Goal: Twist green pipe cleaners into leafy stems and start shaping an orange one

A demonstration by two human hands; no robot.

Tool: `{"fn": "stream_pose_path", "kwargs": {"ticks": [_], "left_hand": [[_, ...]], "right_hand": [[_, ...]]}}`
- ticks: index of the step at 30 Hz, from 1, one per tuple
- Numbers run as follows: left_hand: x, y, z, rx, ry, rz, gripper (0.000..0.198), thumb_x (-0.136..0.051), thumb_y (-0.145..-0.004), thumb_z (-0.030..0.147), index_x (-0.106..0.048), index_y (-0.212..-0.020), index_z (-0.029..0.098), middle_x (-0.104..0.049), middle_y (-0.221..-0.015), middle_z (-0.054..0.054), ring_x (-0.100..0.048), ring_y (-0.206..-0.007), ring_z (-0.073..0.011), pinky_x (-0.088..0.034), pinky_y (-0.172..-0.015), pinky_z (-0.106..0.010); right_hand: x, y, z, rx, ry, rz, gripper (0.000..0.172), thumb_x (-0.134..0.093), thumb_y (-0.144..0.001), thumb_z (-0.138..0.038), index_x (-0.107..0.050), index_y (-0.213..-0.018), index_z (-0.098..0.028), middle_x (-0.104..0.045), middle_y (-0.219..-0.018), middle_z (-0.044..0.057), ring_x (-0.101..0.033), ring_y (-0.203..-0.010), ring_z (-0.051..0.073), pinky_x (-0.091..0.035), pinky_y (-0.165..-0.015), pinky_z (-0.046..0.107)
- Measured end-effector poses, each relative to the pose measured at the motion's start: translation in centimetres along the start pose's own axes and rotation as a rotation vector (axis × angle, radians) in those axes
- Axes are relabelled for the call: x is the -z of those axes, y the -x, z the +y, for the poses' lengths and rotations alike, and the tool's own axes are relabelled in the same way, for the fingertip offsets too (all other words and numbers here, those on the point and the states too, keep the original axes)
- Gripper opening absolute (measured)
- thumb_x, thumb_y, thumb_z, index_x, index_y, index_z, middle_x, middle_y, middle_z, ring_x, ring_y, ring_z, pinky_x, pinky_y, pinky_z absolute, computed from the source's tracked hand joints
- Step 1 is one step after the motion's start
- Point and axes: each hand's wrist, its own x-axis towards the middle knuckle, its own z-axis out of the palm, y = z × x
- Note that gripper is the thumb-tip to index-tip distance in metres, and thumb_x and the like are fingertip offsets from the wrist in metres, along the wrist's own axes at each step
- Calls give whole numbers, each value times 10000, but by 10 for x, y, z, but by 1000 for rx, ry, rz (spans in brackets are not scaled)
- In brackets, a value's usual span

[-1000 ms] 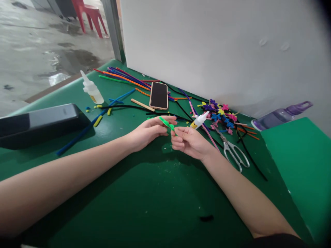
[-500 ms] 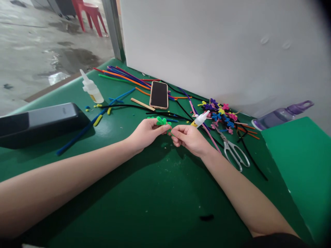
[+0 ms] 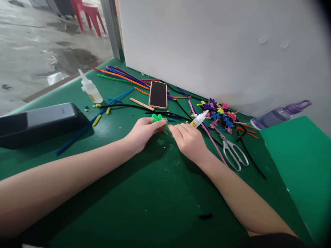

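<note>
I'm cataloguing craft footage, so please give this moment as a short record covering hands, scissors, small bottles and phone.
Left hand: holding a green fuzzy piece between thumb and fingers
Right hand: fingertips at the same piece; grip unclear
Scissors: right of the right hand, blades near colourful flower-shaped pieces
Small bottles: one at left, another just beyond the right hand
Phone: screen dark, beyond both hands

green piece (image 3: 156, 117) partly hidden by my left hand (image 3: 142, 135), dark box (image 3: 41, 124) cut off at left, far red chair (image 3: 92, 13) cropped
</note>
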Motion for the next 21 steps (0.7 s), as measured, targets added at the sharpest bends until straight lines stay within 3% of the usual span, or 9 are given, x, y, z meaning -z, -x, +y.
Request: {"fn": "stream_pose_path", "kwargs": {"ticks": [2, 4, 7, 11, 14, 18, 21], "left_hand": [[1, 0, 2, -6, -26, -49, 194, -716, -706, 289, -679, -742, 102, -660, -768, -56, -612, -783, -155, -470, -852, -326], [2, 1, 4, -27, -63, -127, 230, -655, -764, 323, -674, -803, 97, -668, -828, -80, -623, -811, -171, -483, -831, -336], [3, 3, 8, -121, -125, -197, 301, -600, -807, 320, -611, -1048, 140, -644, -1025, -93, -631, -855, -178, -505, -773, -326], [4, 4, 12, -229, -245, -304, 540, -691, -727, 201, -496, -1230, 217, -598, -1153, -70, -617, -950, -170, -481, -854, -307], [7, 2, 14, -201, -278, -371, 406, -699, -717, 203, -595, -1109, 181, -660, -1015, -67, -621, -950, -186, -465, -881, -320], [9, 1, 12, -210, -285, -393, 141, -705, -713, 236, -687, -832, 163, -673, -856, -44, -628, -794, -167, -480, -797, -306], [9, 1, 10, -230, -251, -381, 70, -702, -718, 225, -684, -739, 161, -644, -767, -17, -603, -714, -139, -473, -753, -283]], "right_hand": [[-2, 0, 0, -126, -192, 35, 256, -383, -942, -232, -619, -928, -133, -629, -756, 82, -570, -729, 190, -423, -699, 348], [-3, 0, 2, -320, -554, 21, 220, -434, -926, -290, -601, -858, -164, -598, -704, 30, -554, -645, 144, -432, -653, 307], [-5, -2, 8, -593, -1184, -53, 199, -526, -876, -342, -566, -791, -166, -506, -622, -27, -478, -529, 90, -398, -545, 251], [-4, -4, 13, -770, -1765, -199, 147, -567, -853, -278, -590, -801, -142, -372, -576, -67, -346, -466, 51, -318, -474, 209], [0, -4, 13, -794, -1931, -286, 166, -525, -881, -248, -596, -784, -133, -314, -544, -81, -261, -434, 40, -285, -447, 191], [3, -2, 10, -759, -1971, -443, 175, -533, -889, -242, -601, -776, -128, -315, -509, -89, -246, -416, 27, -282, -442, 175], [1, -1, 10, -752, -1957, -454, 166, -581, -866, -256, -623, -796, -112, -358, -502, -88, -266, -403, 15, -291, -431, 166]]}}
